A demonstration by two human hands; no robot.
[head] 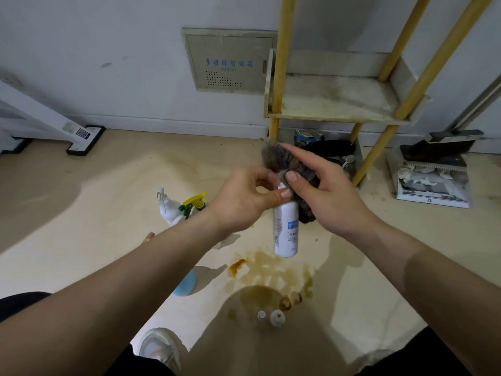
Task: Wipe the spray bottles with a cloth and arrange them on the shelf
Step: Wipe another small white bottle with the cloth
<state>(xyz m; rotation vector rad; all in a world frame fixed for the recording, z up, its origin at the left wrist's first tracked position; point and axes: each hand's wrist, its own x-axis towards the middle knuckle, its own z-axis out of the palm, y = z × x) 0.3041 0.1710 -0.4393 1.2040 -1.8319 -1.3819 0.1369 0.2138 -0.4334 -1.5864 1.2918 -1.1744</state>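
Since the left hand (244, 196) only has the bottle (286, 229) by its very top, thumb and curled fingers pinched round the cap end, the whole white body just hangs in the air, well above the floor. The right hand (325, 196) has a dark cloth (273, 158) bunched in its curled fingers, thumb pressing it against the bottle's neck.

My worry: a hard rub from the cloth side could twist or lever the bottle out of that small pinch. If it drops, it'd land about where the brown spill (271, 272) is, so it'd need wiping all over again, and it might bowl over the two small bottles (271, 317) standing near the puddle.

Other thing: the shelf (333, 96) looks pretty grimy itself, so a clean bottle set there probably picks up dirt on its base. Can't tell if the cloth is clean either, it's too dark to judge.
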